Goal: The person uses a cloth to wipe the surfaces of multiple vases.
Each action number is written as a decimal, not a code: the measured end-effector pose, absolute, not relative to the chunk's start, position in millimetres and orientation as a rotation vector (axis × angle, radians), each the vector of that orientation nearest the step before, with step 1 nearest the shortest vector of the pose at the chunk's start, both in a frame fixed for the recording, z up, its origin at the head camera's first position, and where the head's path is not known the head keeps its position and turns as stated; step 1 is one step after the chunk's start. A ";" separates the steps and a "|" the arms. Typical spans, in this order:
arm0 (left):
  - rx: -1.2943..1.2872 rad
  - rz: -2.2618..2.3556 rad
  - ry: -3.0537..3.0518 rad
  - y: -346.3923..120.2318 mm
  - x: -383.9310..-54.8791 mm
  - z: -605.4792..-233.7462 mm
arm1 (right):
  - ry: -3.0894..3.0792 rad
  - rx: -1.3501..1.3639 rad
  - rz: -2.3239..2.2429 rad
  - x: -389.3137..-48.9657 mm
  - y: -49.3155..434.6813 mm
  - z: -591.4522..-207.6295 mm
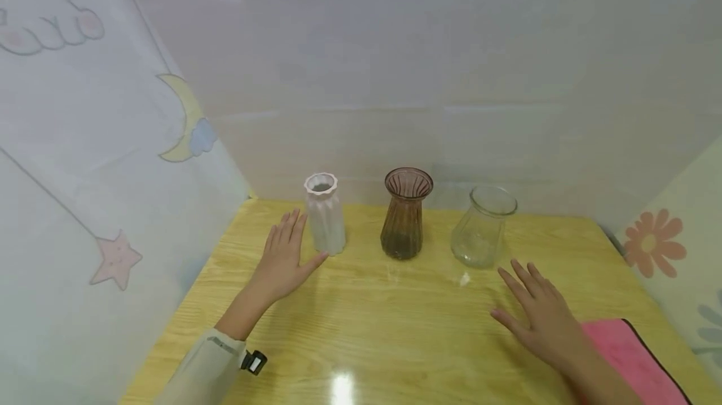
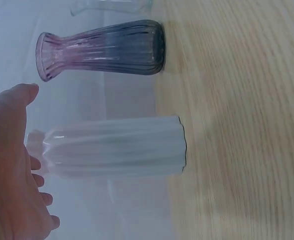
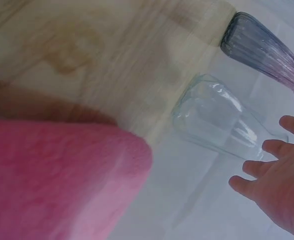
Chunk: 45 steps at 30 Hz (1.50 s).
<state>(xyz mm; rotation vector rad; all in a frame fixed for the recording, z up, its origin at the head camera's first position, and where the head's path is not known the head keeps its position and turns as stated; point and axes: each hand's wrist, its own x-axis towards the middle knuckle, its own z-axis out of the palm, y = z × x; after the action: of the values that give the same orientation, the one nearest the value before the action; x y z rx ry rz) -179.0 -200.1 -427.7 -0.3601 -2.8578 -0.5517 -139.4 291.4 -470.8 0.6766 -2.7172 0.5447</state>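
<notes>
Three vases stand upright in a row at the back of the wooden table. On the left is a white fluted vase with a scalloped rim. A purple-to-grey ribbed glass vase stands in the middle, and a clear glass vase on the right. My left hand is spread just in front and to the left of the white vase, fingers straight, holding nothing; whether it touches the vase I cannot tell. My right hand hovers, fingers spread, in front of the clear vase, apart from it.
A pink cloth with a dark edge lies at the table's right front, partly under my right forearm. White sheeting hangs behind the table, and printed sheeting hangs along the left side.
</notes>
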 end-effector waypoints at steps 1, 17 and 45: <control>-0.360 -0.565 -2.851 -200.5 -180.7 -427.2 | -2.711 0.681 0.556 -138.7 294.4 -471.7; -0.311 -0.652 -2.784 -211.7 -216.2 -419.5 | -2.713 0.697 0.680 -132.9 332.6 -488.4; -0.304 -0.968 -2.736 -211.8 -264.1 -420.9 | -2.940 0.534 0.554 -127.5 402.0 -521.3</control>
<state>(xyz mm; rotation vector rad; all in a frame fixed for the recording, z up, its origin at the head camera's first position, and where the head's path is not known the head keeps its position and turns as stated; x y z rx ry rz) -264.1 -211.8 -420.9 -0.3042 -2.7363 -0.9682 -127.5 402.0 -521.3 0.5343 -2.9404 0.5539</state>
